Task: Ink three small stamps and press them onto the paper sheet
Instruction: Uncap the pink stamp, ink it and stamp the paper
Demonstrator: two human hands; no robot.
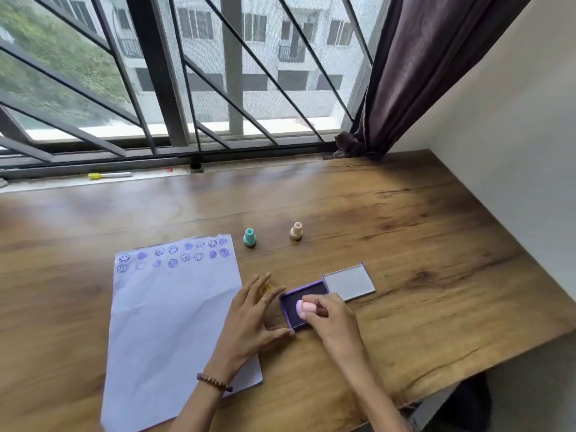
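Observation:
My right hand grips a small pink stamp, tilted on its side over the dark pad of the open purple ink pad. The ink pad's grey lid lies flipped open to the right. With fingers spread, my left hand rests flat on the table against the ink pad's left edge. A white paper sheet lies to the left, with several purple smiley and heart prints along its top. A teal stamp and a beige stamp stand upright beyond the pad.
The wooden table ends at a wall on the right and a barred window at the back. A yellow-capped marker lies on the window sill. A dark curtain hangs at the back right corner.

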